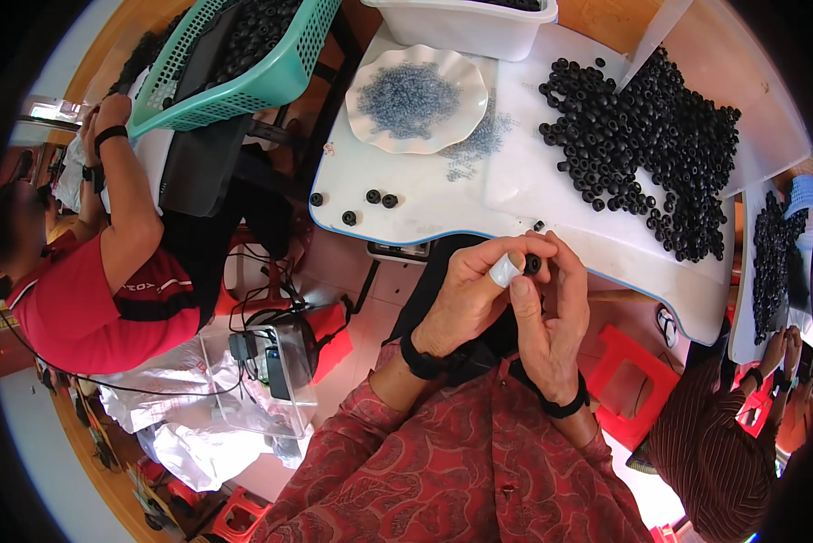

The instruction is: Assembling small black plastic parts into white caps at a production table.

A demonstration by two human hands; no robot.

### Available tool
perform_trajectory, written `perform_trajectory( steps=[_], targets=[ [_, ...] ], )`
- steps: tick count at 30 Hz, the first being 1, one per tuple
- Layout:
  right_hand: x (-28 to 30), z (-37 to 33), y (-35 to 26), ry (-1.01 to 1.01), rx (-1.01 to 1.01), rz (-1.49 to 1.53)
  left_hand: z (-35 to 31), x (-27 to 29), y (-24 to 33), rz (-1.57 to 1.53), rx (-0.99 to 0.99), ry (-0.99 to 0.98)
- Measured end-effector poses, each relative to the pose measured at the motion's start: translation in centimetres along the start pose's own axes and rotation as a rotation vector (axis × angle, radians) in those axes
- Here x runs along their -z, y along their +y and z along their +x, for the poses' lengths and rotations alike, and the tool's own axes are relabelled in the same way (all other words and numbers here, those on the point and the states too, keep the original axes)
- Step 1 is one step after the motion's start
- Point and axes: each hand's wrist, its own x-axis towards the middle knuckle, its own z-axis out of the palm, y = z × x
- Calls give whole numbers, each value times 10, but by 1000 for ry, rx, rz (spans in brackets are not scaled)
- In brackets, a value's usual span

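Observation:
Just past the table's near edge, my two hands meet around a small black ring-shaped part [532,264] with a hole in its middle. My left hand [468,288] is closed on it, with white tape [506,270] wrapped round the thumb. From the other side my right hand [551,317] has its thumb and fingers curled round the same part. One small black piece [539,225] lies on the white table [406,195] just beyond my fingertips. Farther left on the table are several loose black parts [373,195].
A scalloped white plate [361,113] holds tiny translucent grey pieces, some spilled beside it. A large heap of black parts [623,136] spreads at the right. A white tub [515,36] stands at the back. One person [126,299] sits left by a green basket [216,109], another [714,443] right.

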Motion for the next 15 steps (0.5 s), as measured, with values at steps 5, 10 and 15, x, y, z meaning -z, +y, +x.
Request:
perform_trajectory(
  steps=[5, 10, 15],
  targets=[
    [-9, -3, 6, 66, -26, 73, 0, -5, 3, 120, 23, 7],
    [-11, 4, 1, 84, -168, 42, -1, -9, -1, -70, 23, -22],
    [-13, 7, 2, 97, -174, 67, -1, -13, -4, -4, -3, 51]
  ],
)
